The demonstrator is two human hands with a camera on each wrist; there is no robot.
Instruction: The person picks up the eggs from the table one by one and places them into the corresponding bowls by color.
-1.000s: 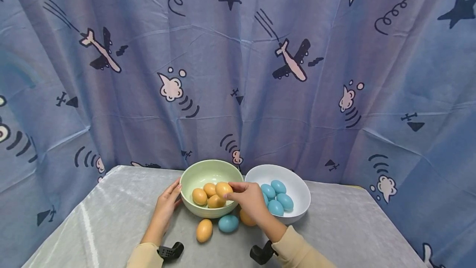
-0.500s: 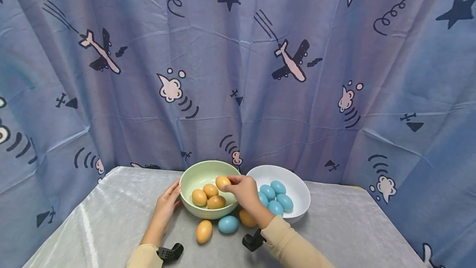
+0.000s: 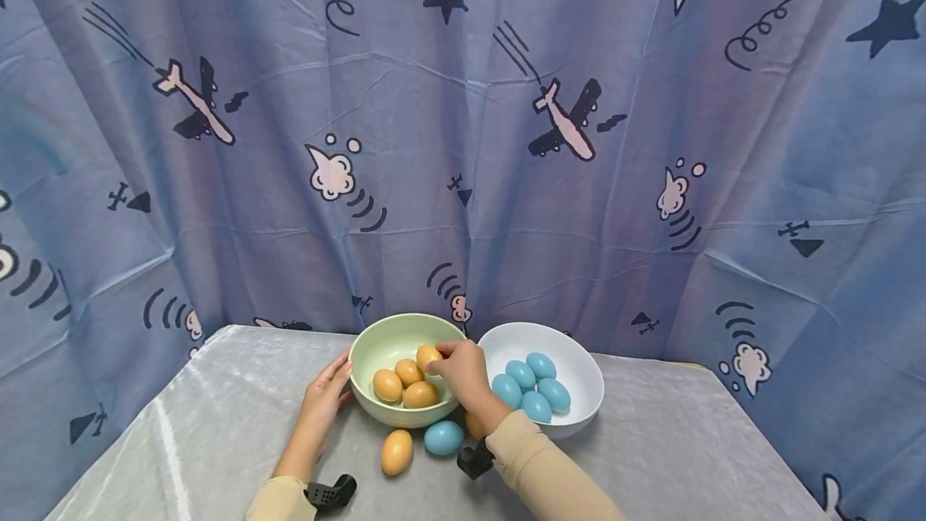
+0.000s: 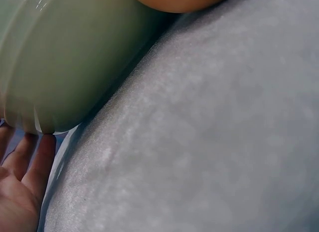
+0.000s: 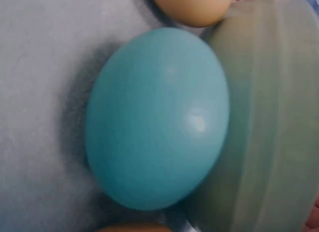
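Note:
In the head view my right hand (image 3: pixel 463 372) reaches over the green bowl (image 3: pixel 372 404) and pinches an orange egg (image 3: pixel 428 357) between thumb and fingers. Three other orange eggs (image 3: pixel 387 385) lie in this bowl, close to the held one. At the bowl's left side rests my left hand (image 3: pixel 325 396). The left wrist view shows its fingers (image 4: pixel 40 164) extended, their tips touching the outer wall. On the table before the bowl are an orange egg (image 3: pixel 396 452), a blue egg (image 3: pixel 444 438) and another orange egg (image 3: pixel 474 425), partly hidden by the right wrist.
A white bowl (image 3: pixel 584 360) holding several blue eggs (image 3: pixel 553 395) stands just right of the green one. Grey cloth covers the table (image 3: pixel 665 441). Behind it hangs a blue patterned curtain (image 3: pixel 405 103). Each wrist wears a black device (image 3: pixel 331 492).
My right hand has moved left and slightly farther from me over the green bowl, carrying the orange egg. The left hand stays against the bowl.

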